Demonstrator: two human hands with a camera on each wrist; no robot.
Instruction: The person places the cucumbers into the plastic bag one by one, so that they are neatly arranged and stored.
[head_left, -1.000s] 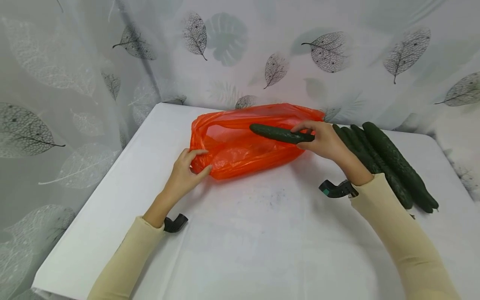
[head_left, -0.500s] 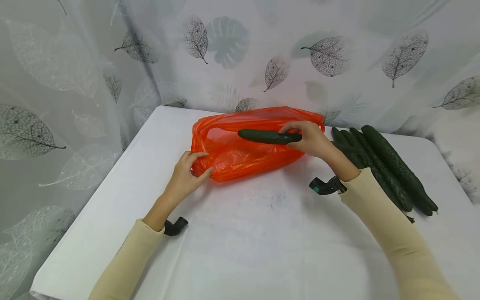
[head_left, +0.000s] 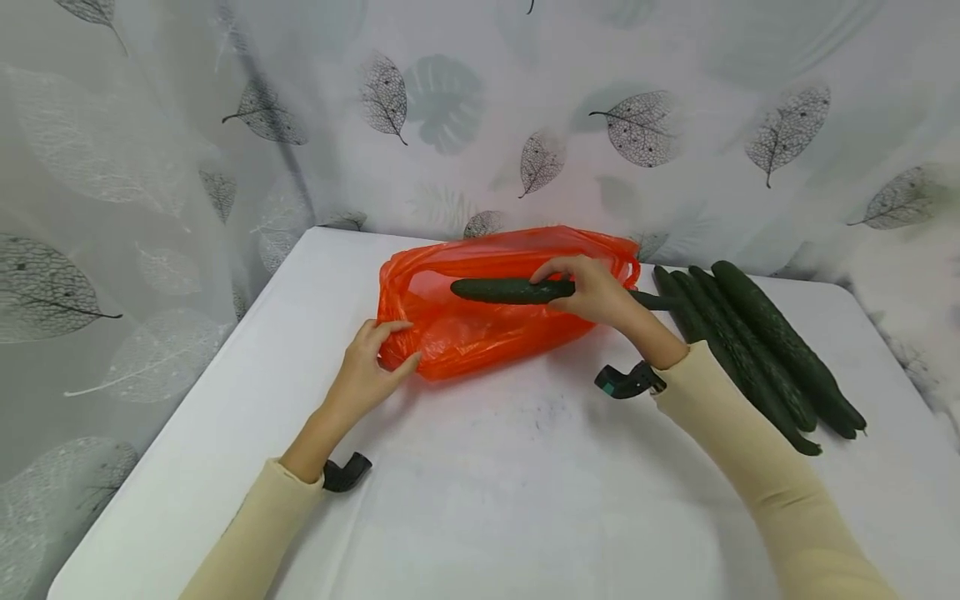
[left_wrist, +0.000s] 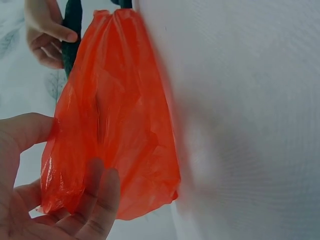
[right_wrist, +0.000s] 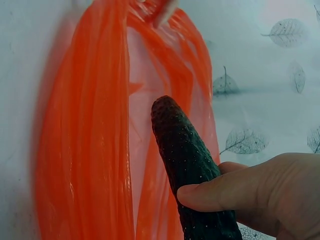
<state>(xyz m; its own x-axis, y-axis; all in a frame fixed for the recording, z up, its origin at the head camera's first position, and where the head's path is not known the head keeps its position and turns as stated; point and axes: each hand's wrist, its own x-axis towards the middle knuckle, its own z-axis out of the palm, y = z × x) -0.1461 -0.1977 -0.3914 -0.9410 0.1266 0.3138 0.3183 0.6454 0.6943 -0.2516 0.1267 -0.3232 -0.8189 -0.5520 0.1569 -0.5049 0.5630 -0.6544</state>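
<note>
My right hand [head_left: 588, 292] pinches a long dark green cucumber [head_left: 498, 290] between thumb and fingers. The cucumber lies nearly level over the mouth of an orange-red plastic bag [head_left: 480, 354], its front end pointing left. A dark green end shows on the other side of the wrist. In the right wrist view the bumpy cucumber [right_wrist: 177, 140] overlaps the bag's opening. My left hand [head_left: 367, 367] curves round the bag's left end, thumb on the near side and fingers at the rim. The left wrist view has those fingers [left_wrist: 102, 205] against the thin plastic.
Several more cucumbers [head_left: 772, 333] lie side by side, slanting, at the right of the white table [head_left: 480, 500]. A leaf-patterned curtain [head_left: 480, 108] hangs along the back and left edges. The bag's handle loop [head_left: 634, 275] stands beside the right forearm.
My right hand has carried the cucumber left, farther over the bag's mouth, and it has turned closer to level. The left hand keeps its place at the bag. The head view has tilted up slightly.
</note>
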